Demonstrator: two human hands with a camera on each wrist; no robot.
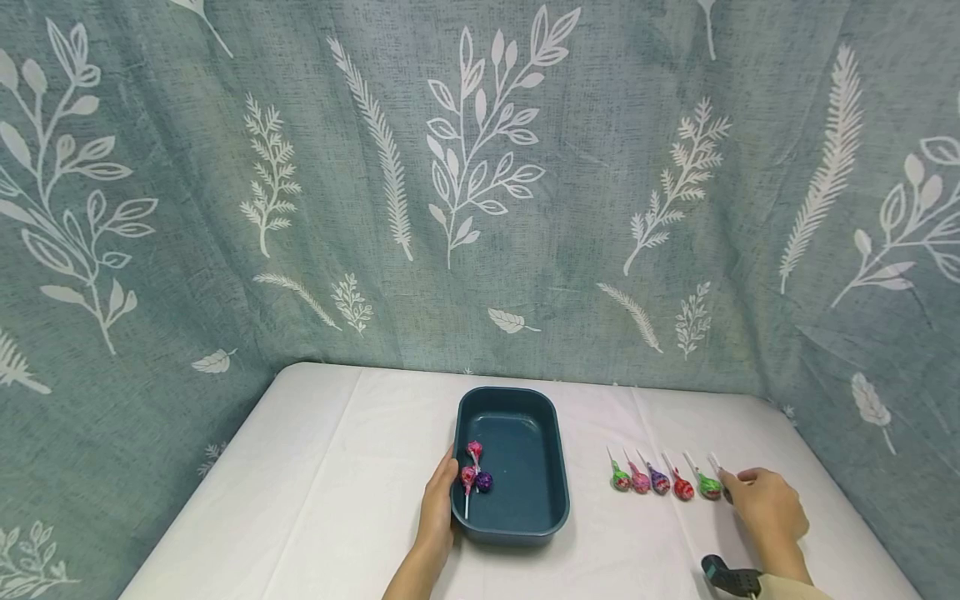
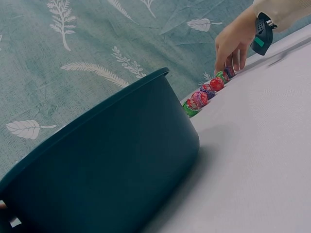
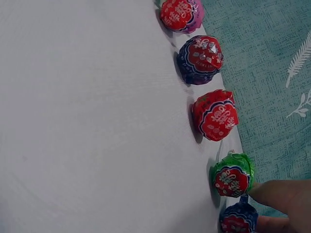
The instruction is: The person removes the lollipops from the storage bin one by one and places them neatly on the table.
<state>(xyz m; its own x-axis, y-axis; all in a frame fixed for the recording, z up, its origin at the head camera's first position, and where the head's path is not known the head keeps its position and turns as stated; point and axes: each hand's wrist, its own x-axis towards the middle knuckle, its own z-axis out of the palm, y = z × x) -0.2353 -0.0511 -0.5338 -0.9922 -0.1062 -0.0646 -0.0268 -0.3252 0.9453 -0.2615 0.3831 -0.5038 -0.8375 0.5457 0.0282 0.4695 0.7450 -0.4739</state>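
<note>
On the left, my left hand (image 1: 437,508) holds the side of a dark teal rectangular bin (image 1: 561,467), its fingers at the wall and rim. In the bin lie a pink lollipop (image 1: 468,477), another pink-red lollipop (image 1: 474,448) and a purple lollipop (image 1: 484,482), all against the left wall. At the far right my right hand (image 1: 768,504) pinches the last lollipop of a row, a dark blue one (image 3: 239,218), between thumb and finger. Beside it sits a green lollipop (image 3: 234,175), close to the thumb.
Further left in the row lie a red lollipop (image 1: 682,487), a purple-blue lollipop (image 1: 659,482), a pink lollipop (image 1: 640,481) and a green lollipop (image 1: 620,479), sticks pointing away. A white cloth (image 1: 337,500) covers the table. A patterned blue-green curtain (image 1: 525,317) hangs around it.
</note>
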